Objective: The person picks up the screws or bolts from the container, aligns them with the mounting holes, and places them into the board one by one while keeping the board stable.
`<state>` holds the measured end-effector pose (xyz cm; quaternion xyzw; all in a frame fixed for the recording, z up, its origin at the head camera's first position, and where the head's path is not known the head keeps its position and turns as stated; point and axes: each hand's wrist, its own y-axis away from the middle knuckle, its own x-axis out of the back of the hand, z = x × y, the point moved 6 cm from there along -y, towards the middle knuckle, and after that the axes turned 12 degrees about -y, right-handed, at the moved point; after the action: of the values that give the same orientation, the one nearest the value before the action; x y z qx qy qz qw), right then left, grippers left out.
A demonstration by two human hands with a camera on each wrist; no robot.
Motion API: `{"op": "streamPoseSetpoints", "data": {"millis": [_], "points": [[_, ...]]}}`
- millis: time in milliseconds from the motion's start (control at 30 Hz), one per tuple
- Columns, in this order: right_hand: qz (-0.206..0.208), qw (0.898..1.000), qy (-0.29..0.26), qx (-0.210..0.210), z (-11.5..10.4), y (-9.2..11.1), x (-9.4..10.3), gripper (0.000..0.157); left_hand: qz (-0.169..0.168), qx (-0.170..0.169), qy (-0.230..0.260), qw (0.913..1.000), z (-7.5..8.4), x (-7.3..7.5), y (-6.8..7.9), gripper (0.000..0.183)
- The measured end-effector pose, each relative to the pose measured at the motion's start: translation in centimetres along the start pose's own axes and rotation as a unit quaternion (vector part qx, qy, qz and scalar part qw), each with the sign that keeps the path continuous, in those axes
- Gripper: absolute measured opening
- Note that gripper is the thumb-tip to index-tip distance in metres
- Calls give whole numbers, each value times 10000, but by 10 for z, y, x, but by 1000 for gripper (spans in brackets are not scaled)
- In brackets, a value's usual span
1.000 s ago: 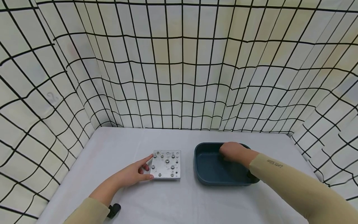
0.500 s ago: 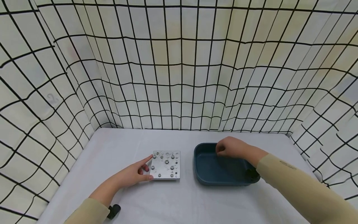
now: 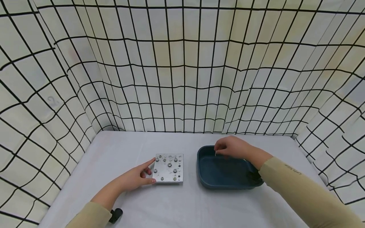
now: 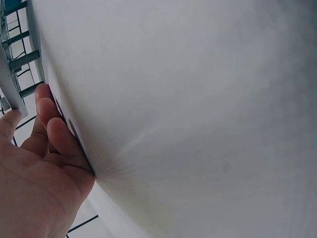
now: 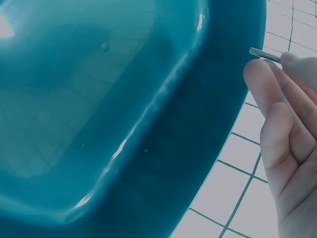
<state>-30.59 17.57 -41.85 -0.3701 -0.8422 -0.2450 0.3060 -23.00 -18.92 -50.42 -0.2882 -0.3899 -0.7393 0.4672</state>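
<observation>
A square silver metal plate (image 3: 168,169) with several screws in it stands on the white-covered table. My left hand (image 3: 134,179) holds its left side, index finger at the far corner and thumb at the near one. In the left wrist view, threaded screw shanks (image 4: 24,60) stick out under the plate, beside the curled fingers. My right hand (image 3: 232,147) is over the far side of a dark blue-green tray (image 3: 202,177). It pinches a small threaded metal screw (image 5: 265,54) between thumb and fingertip; the screw's other end is hidden by the fingers.
White walls with a black grid (image 3: 182,79) enclose the table (image 3: 182,205) at the back and sides. The tray stands to the right of the plate, with a gap of tablecloth between them. A small shiny speck (image 5: 104,46) shows on the tray's floor.
My right hand has risen from inside the tray and shifted left, and the screw now shows below its fingertips. The left hand and the plate have stayed in place.
</observation>
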Motion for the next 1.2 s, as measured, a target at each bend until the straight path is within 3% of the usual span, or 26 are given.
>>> {"op": "streamPoseSetpoints", "data": {"millis": [300,800,1200], "points": [[7,10000,-13,97,-29,-20,-10,15,-40,89,68,9999,-4,-1,2,94],[-175,9990,232,337,-92,-82,-43,8,-42,81,57,9999,-5,-1,4,94],[-273,9980,399,396,-111,-109,-68,16,-63,70,53,9999,0,1,2,93]]}}
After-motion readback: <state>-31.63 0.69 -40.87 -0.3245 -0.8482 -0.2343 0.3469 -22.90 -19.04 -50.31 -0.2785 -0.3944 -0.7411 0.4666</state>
